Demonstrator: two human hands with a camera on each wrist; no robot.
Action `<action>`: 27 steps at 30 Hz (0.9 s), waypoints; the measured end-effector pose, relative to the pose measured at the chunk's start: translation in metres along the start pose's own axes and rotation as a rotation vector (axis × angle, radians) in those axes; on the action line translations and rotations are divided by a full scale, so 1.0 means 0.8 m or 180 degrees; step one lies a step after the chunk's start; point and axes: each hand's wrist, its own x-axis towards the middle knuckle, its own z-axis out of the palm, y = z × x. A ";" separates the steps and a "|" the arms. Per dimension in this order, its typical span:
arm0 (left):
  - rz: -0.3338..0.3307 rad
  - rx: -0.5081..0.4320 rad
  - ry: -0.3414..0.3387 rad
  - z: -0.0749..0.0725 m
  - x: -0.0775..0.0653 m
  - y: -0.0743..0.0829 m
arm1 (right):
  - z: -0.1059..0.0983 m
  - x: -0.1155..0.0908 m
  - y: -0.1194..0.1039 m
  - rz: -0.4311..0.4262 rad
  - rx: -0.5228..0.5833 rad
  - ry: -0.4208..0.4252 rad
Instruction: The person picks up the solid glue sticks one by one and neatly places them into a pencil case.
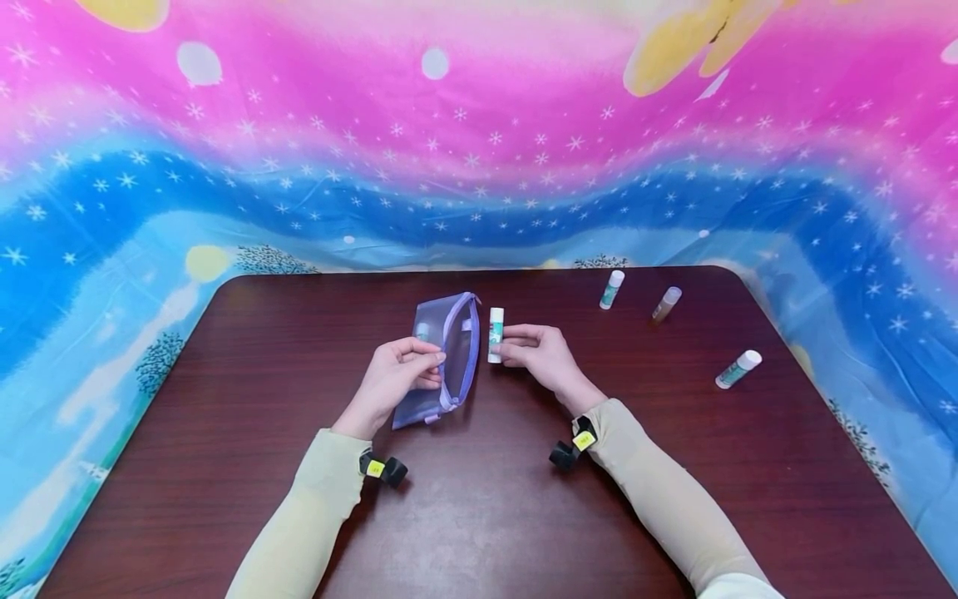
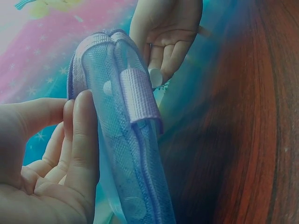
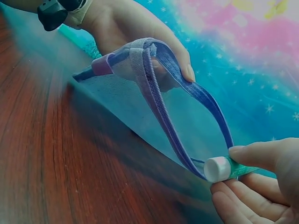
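A purple mesh zipper pouch point(image 1: 419, 391) stands on its side at the middle of the table, its zipped mouth gaping toward the right. My left hand point(image 1: 397, 374) pinches the near rim of that mouth between thumb and fingers. Through the mesh a pale green and white stick point(image 1: 423, 332) shows inside. My right hand point(image 1: 545, 358) holds a glue stick point(image 1: 496, 337) with a white cap and green label, just right of the opening. In the right wrist view the glue stick's white cap point(image 3: 216, 169) is at the edge of the pouch mouth point(image 3: 161, 112).
On the right of the brown table point(image 1: 262, 499) stand two glue sticks, one farther back point(image 1: 612, 289) and one nearer the right edge point(image 1: 738, 369). Between them is a brownish tube with a pale cap point(image 1: 666, 305). A colourful printed cloth point(image 1: 479, 166) hangs behind the table.
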 end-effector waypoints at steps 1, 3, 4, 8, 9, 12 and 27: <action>-0.0005 0.0005 -0.0003 0.000 0.000 0.000 | 0.000 0.000 0.000 0.0020 0.0007 0.0000; -0.0008 0.0010 -0.0010 0.000 0.000 0.000 | 0.001 0.001 0.001 0.0066 0.0018 -0.0013; -0.0005 0.0011 -0.0015 0.000 0.000 -0.001 | 0.002 0.002 0.001 0.0093 0.0025 -0.0015; 0.0012 0.0000 -0.0032 0.000 0.001 -0.001 | 0.003 0.005 0.001 0.0186 0.0064 -0.0014; 0.0016 -0.0001 -0.0036 0.000 0.001 -0.001 | 0.004 0.006 0.000 0.0209 0.0069 -0.0010; 0.0012 -0.0007 -0.0043 0.000 0.001 -0.001 | 0.005 0.010 0.000 0.0301 0.0122 0.0016; -0.0031 0.0019 -0.0002 0.001 0.001 -0.003 | 0.021 0.020 -0.004 0.0360 0.0127 0.0068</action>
